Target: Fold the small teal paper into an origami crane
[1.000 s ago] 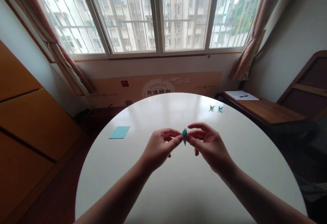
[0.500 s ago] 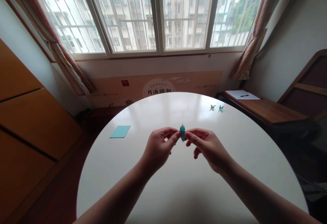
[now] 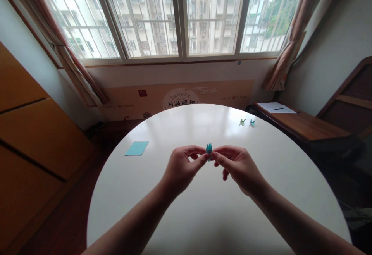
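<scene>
A small piece of folded teal origami paper (image 3: 209, 147) is held up above the table, its pointed tips facing away from me. My left hand (image 3: 186, 166) pinches its left side between thumb and fingers. From the other side, my right hand (image 3: 236, 166) grips it the same way, with its lower fingers curled loosely underneath. The fingertips hide the lower part of the paper. Flat on the table to the left lies a light blue square of paper (image 3: 136, 148). At the far right sit two little folded paper birds, a green one (image 3: 242, 122) and a blue one (image 3: 252, 122).
The round white table (image 3: 174, 224) fills the middle. To its right, a wooden seat (image 3: 316, 125) carries a white sheet (image 3: 273, 107) and a pen (image 3: 278, 109). A printed cardboard panel (image 3: 232, 92) leans below the barred window. Orange cabinets (image 3: 35, 131) stand at left.
The folded paper has turned slightly, its tips now spread a little wider, and the fingertips have come closer together around its lower part. The view has shifted slightly.
</scene>
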`<state>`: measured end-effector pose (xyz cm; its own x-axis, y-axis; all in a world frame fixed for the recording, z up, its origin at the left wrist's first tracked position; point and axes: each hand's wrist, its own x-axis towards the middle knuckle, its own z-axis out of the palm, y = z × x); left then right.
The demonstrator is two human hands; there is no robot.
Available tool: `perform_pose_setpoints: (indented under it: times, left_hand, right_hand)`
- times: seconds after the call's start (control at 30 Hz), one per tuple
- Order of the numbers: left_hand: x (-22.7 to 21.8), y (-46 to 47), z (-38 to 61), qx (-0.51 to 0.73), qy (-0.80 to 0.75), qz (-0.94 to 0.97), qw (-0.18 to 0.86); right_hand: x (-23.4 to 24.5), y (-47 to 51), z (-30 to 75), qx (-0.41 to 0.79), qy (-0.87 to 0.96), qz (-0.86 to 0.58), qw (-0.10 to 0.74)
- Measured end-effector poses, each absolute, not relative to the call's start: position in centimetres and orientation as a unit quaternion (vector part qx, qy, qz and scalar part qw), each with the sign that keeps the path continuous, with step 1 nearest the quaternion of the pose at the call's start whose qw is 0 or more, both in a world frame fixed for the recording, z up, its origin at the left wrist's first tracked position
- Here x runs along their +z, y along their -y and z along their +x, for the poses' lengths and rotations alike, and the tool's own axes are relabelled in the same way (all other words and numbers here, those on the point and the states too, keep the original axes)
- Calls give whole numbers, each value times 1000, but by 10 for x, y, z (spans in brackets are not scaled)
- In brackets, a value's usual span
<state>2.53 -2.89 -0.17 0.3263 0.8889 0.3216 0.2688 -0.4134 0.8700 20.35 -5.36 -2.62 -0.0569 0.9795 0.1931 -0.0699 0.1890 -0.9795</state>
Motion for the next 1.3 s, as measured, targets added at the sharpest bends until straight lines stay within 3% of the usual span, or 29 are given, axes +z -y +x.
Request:
perform_pose_setpoints:
  times: [0.37, 0.7, 0.97, 1.3]
  left_hand:
    - [-2, 28, 22, 425, -403, 690, 425]
    - [-3, 27, 26, 400, -393, 687, 462]
    - [-8, 29, 30, 463, -421, 686, 371]
    - [-8, 29, 28, 417, -371, 674, 483]
  right_hand:
    - [-29, 51, 207, 507, 546, -401, 533]
    - [-32, 54, 203, 430, 570, -421, 559]
    - [-37, 55, 197, 405, 553, -429, 588]
    - [-33, 56, 199, 325, 576, -450, 601]
